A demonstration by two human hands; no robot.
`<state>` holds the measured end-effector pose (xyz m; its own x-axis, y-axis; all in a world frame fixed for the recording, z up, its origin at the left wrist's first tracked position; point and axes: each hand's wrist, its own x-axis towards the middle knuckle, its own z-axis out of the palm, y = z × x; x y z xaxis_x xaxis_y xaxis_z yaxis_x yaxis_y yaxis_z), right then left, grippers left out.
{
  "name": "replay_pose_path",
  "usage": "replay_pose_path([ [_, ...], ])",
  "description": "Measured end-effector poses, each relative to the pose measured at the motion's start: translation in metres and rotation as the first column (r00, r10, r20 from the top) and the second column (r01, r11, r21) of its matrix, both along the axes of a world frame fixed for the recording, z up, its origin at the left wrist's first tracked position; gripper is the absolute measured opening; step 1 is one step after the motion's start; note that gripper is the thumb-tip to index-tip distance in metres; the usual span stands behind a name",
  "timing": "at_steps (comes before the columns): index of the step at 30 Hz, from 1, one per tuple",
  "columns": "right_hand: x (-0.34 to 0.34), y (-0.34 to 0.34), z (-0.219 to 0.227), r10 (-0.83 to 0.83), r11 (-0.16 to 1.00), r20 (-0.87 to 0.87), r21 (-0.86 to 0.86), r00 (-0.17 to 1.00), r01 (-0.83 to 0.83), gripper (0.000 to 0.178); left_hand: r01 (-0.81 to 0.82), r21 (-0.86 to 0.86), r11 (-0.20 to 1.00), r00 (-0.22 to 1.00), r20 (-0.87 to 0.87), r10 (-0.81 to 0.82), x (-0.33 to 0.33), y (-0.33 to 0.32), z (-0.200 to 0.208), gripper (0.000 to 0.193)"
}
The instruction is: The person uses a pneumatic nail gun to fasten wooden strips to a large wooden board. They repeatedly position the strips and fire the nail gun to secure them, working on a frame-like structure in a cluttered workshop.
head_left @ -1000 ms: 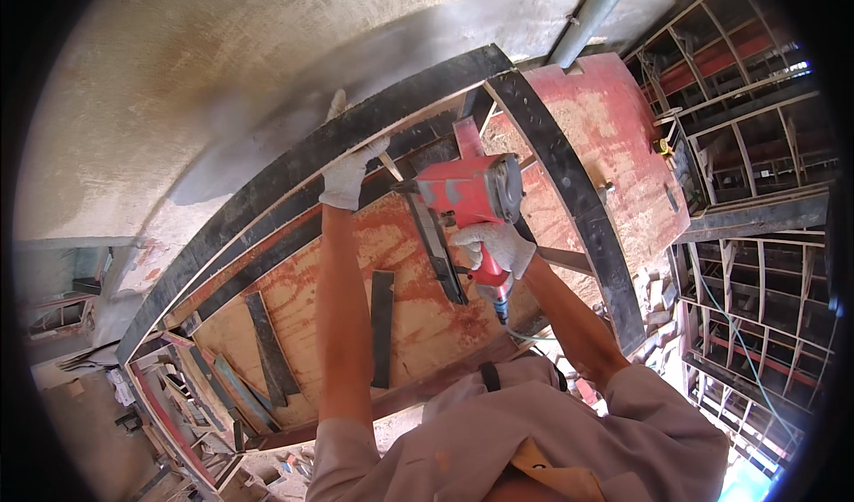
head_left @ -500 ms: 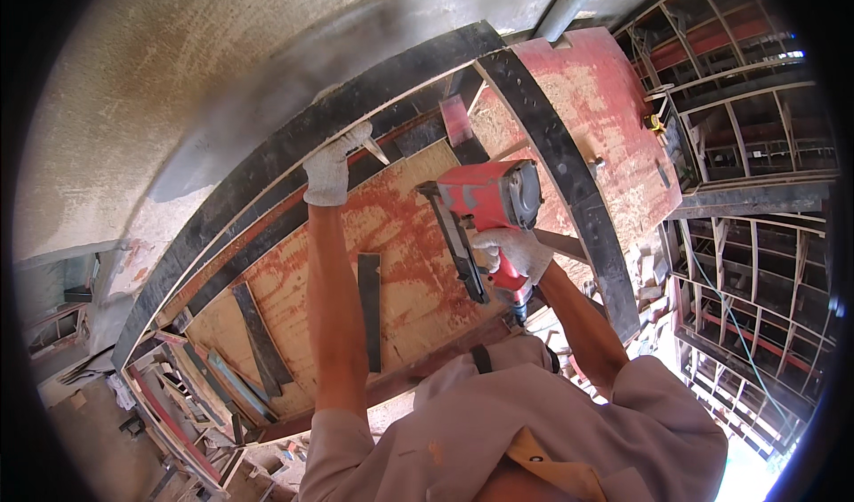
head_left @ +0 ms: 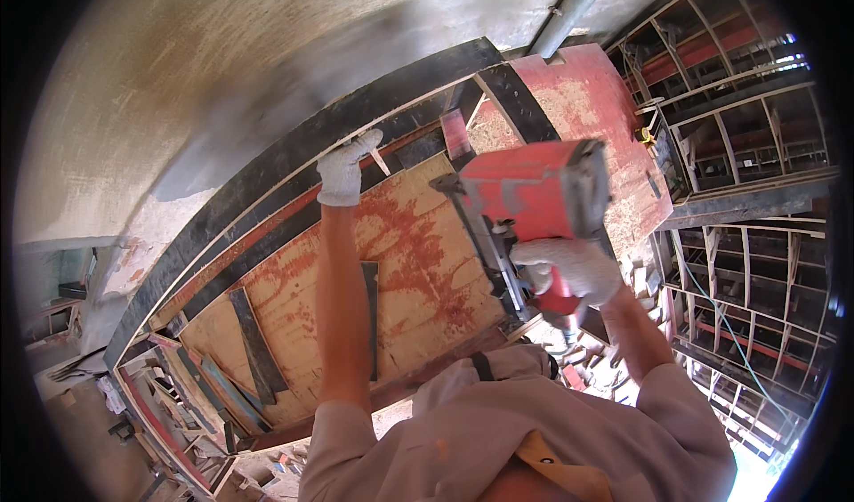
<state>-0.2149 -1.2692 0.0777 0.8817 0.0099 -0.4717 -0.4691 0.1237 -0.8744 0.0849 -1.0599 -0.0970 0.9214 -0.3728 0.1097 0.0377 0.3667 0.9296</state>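
Note:
My left hand [head_left: 342,171], in a white knitted glove, closes its fingers on the lower edge of a long curved black-faced board [head_left: 294,141]. Beside its fingertips sits a pale pointed sliver of wood [head_left: 381,162]; whether the hand touches it I cannot tell. My right hand [head_left: 574,269], also gloved, is wrapped round the handle of a red nail gun [head_left: 525,190]. The gun is raised over the right part of the work, its long dark magazine [head_left: 487,244] slanting down to the left. It hides part of the black cross board [head_left: 518,101].
A red-stained plywood panel [head_left: 427,271] lies beneath, with loose dark strips [head_left: 253,337] on it. Another reddish panel [head_left: 614,110] is at the right. A plastered wall [head_left: 160,101] and grey pipe [head_left: 574,12] border the far side. Wooden framework [head_left: 756,297] fills the right.
My right hand has swung the nail gun to the right, and it looks larger and slightly blurred. My left hand has shifted slightly right, still at the curved board's edge.

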Motion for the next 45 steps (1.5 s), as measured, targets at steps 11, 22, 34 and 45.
replay_pose_path([
  [11, 0.100, -0.072, 0.161, 0.623, 0.688, 0.345, -0.668, 0.703, -0.283, 0.010, -0.010, -0.055, 0.998, 0.997, -0.080, 0.006, 0.009, -0.002, -0.024, 0.018],
  [22, 0.238, -0.120, 0.095, 0.645, 0.751, 0.165, -0.314, 0.746, -0.581, 0.031, -0.082, 0.073, 0.994, 0.996, 0.045, 0.079, -0.001, 0.000, -0.013, 0.015],
  [34, 0.289, -0.056, 0.091, 0.730, 0.475, -0.106, -0.632, 0.676, -0.612, 0.017, -0.028, 0.120, 0.992, 0.999, -0.015, 0.030, -0.001, 0.007, -0.012, 0.020],
  [45, 0.279, -0.008, 0.125, 0.611, 0.514, -0.228, -0.614, 0.758, -0.599, 0.010, -0.105, 0.293, 0.950, 0.991, 0.108, 0.076, -0.004, 0.009, -0.001, 0.022],
])
